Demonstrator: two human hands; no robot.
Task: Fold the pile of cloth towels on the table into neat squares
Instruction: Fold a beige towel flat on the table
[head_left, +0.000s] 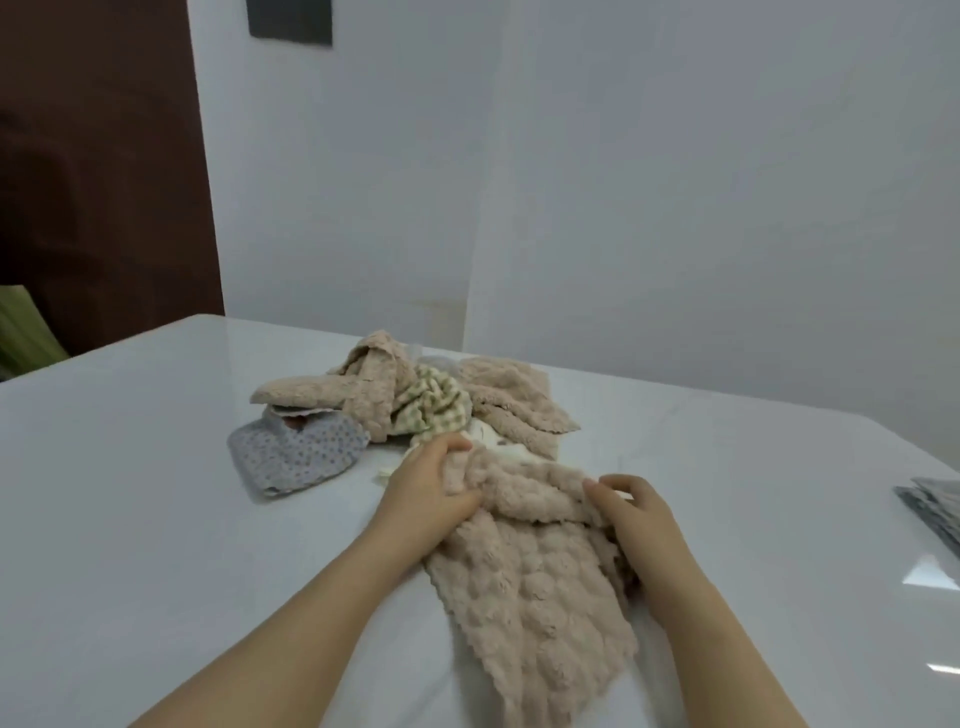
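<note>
A beige bubble-textured towel (540, 597) lies crumpled on the white table (156, 493), running toward me. My left hand (431, 493) grips its bunched far end from the left. My right hand (634, 514) pinches the same bunched end from the right. Behind them lies the pile: a blue dotted cloth (296, 457), a long beige towel (332, 389), a green checked cloth (431, 405), another beige towel (514, 405) and a white cloth (498, 441) partly hidden under the others.
A stack of grey cloths (935, 509) sits at the table's right edge. A white wall stands close behind the table. A dark brown door and something green (21, 332) are at the far left.
</note>
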